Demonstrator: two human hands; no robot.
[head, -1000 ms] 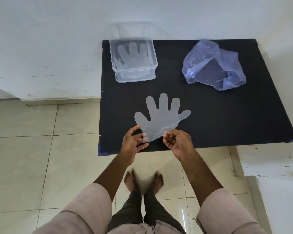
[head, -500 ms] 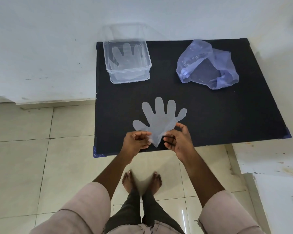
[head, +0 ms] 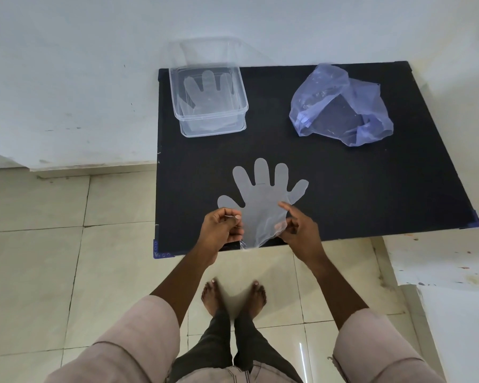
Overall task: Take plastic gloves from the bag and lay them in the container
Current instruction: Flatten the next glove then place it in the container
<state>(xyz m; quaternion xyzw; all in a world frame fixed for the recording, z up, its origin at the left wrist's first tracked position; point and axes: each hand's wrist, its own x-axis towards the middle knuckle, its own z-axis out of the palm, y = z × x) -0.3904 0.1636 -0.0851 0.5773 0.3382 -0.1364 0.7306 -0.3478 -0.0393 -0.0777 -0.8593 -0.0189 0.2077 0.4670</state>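
The left hand (head: 222, 229) is curled, thumb and forefinger pinching the left edge of the glove's cuff. The right hand (head: 297, 226) pinches the right edge of the cuff with thumb and lower fingers, while its forefinger points out over the palm of the glove (head: 263, 200). Between them the glove hangs taut and flat, fingers pointing far, just above the near edge of the black counter (head: 371, 189); its cuff droops a little past that edge.

At the far left of the counter stands the clear container (head: 209, 100), with one glove (head: 205, 92) already lying flat inside, fingers pointing far. Its lid seems to lean on the wall behind, though that is hard to tell. At the far right, well apart from the container, lies the crumpled blue bag (head: 340, 106), mouth slack; whether more gloves remain in it cannot be told.

The step in hand is, I judge, carrying this glove to the container. To do it well, keep both pinches at the cuff so the film stays spread, move far and left with the fingers leading, and lower it squarely over the glove already there. Thin film clings and folds easily, so let go with both hands together, only once the fingers lie inside the walls.
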